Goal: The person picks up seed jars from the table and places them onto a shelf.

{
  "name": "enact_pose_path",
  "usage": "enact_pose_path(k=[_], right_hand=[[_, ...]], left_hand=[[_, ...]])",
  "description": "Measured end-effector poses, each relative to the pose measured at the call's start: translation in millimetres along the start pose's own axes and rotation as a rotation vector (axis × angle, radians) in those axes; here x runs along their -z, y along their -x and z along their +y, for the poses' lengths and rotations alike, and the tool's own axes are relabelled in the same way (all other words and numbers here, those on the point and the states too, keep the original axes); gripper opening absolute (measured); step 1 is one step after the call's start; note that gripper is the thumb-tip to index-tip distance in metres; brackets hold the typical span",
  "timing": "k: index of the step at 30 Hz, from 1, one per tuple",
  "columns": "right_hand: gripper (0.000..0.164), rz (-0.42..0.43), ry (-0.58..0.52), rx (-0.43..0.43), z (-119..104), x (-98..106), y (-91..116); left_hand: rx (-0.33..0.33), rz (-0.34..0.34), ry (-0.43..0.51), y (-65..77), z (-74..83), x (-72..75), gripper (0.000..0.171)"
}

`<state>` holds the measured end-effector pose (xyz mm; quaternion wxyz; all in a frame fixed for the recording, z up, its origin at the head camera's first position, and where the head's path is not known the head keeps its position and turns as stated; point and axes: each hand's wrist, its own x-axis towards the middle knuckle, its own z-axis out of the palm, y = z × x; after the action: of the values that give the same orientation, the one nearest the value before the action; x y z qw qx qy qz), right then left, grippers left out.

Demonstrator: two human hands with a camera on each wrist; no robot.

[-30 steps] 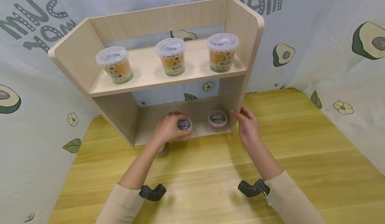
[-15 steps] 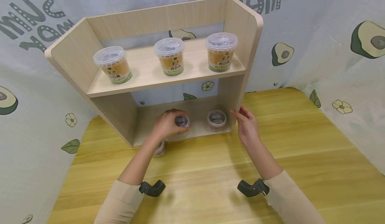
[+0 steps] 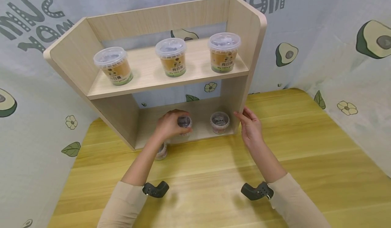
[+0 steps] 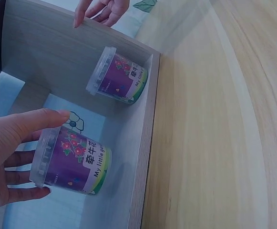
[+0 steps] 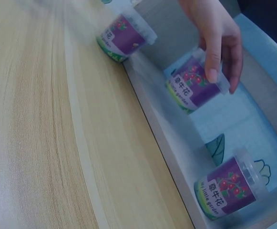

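Note:
My left hand (image 3: 171, 124) holds a plastic tub (image 4: 81, 162) with a purple flower label and clear lid, thumb and fingers round the lid end. The tub stands on the lower level of a pale wooden shelf unit (image 3: 168, 88). Beside the unit, my right hand (image 3: 252, 127) grips the front edge of the right side panel. A matching purple tub (image 5: 226, 188) sits on the lower level by that panel. Another purple tub (image 5: 124, 36) is on the table at the unit's front left, partly hidden by my left forearm in the head view.
Three orange-labelled tubs stand along the upper level: a left one (image 3: 114, 66), a middle one (image 3: 173, 59) and a right one (image 3: 224, 54). The wooden table (image 3: 207, 180) extends in front and to the right. A printed curtain (image 3: 323, 51) hangs behind.
My left hand and its tub have shifted slightly left and deeper onto the lower level. The right hand keeps its place on the panel.

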<state>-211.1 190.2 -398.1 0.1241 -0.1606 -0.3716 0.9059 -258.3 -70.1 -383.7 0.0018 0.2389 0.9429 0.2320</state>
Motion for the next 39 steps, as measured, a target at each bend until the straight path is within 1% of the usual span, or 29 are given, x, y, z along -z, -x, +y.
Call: enact_pose_path(k=[5,11,16,21,29,39], right_hand=[[0.033,-0.003,0.004,-0.007,-2,0,0],[0.035,0.000,-0.004,-0.010,-1,2,1],[0.036,-0.006,0.023,0.010,1,2,1],[0.035,0.018,-0.005,-0.006,0,2,0],[0.033,0.035,-0.011,-0.029,0,2,1],[0.032,0.032,0.005,-0.038,-1,1,1]], left_hand=[[-0.006,0.002,0.004,-4.1,0.3,0.3,0.057],[0.011,-0.025,0.021,-7.6,-3.1,-5.5,0.058],[0.020,-0.009,0.026,-9.2,-7.1,-10.6,0.057],[0.027,-0.008,0.042,-11.4,-10.1,-15.1,0.055],[0.037,-0.007,0.034,-12.0,-11.4,-20.2,0.055],[0.039,-0.007,0.031,-12.2,-12.0,-21.3,0.055]])
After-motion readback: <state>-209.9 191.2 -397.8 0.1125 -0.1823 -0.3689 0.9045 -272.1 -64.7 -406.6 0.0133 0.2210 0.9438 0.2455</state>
